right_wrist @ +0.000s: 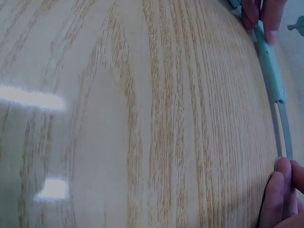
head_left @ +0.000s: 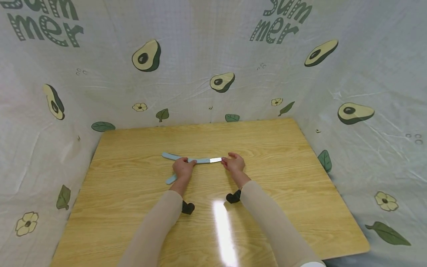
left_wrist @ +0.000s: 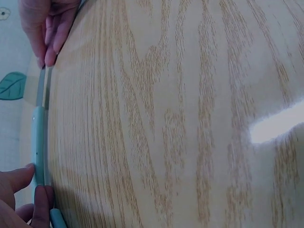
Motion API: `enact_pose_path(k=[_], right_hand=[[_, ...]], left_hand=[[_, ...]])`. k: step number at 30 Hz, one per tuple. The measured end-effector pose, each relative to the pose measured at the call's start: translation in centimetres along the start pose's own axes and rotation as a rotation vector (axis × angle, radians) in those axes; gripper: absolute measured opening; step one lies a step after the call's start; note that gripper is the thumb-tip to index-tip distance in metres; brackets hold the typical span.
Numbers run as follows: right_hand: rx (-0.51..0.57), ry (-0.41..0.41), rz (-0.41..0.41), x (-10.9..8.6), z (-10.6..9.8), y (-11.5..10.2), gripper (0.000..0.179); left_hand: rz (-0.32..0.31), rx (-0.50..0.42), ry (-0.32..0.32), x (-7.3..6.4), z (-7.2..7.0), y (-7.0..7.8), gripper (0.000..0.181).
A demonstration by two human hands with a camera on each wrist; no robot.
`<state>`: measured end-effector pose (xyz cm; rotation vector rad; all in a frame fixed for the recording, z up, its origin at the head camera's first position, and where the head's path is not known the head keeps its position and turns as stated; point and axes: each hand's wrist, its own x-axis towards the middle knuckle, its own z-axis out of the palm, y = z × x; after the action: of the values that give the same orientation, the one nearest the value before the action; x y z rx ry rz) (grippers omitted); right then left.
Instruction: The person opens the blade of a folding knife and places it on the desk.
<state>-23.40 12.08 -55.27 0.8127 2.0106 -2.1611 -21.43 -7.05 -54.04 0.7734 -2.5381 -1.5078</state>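
A knife with a light blue handle point(head_left: 202, 161) and a shiny metal blade point(head_left: 215, 160) lies crosswise over the far half of the table. My left hand point(head_left: 183, 168) pinches the handle between thumb and fingers. At the blade's far end, the fingertips of my right hand point(head_left: 234, 163) pinch the metal; the tip is hidden in them. A light blue strip point(head_left: 169, 155) extends left beyond my left hand, and another light blue piece point(head_left: 171, 180) shows below that hand. The hand hides how these pieces join. Small rivets mark the handle point(left_wrist: 38, 142) in the left wrist view.
The wood-grain table point(head_left: 133, 222) has a bright light reflection in front. A pale curtain point(head_left: 186, 44) printed with avocados and leaves surrounds its back and sides. Black wrist pieces point(head_left: 188, 208) show beside both sleeves.
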Motion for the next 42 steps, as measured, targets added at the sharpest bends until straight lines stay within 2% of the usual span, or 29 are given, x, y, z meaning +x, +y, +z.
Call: enact_pose_path(k=[7, 13, 25, 32, 37, 42], right_hand=[[-0.009, -0.009, -0.01, -0.1, -0.1, -0.1, 0.046], [-0.005, 0.004, -0.021, -0.2, 0.0, -0.1, 0.046], [-0.039, 0.02, -0.032, 0.0, 0.1, 0.2, 0.047], [-0.004, 0.026, -0.019, 0.0, 0.1, 0.4, 0.057], [0.058, 0.052, -0.038, -0.7, 0.5, 0.5, 0.06], [0.03, 0.075, -0.117, -1.6, 1.6, 0.5, 0.042]], left_hand=[[0.056, 0.024, -0.011, -0.4, -0.2, 0.1, 0.044], [0.058, 0.032, -0.021, -0.6, -0.4, 0.3, 0.051], [0.074, 0.051, -0.002, -0.6, -0.4, 0.3, 0.055], [0.064, 0.024, -0.027, -0.5, -0.6, 0.1, 0.062], [0.101, -0.005, -0.007, -0.4, -1.4, -0.1, 0.064], [0.104, -0.038, 0.003, -0.5, -2.9, -0.3, 0.066]])
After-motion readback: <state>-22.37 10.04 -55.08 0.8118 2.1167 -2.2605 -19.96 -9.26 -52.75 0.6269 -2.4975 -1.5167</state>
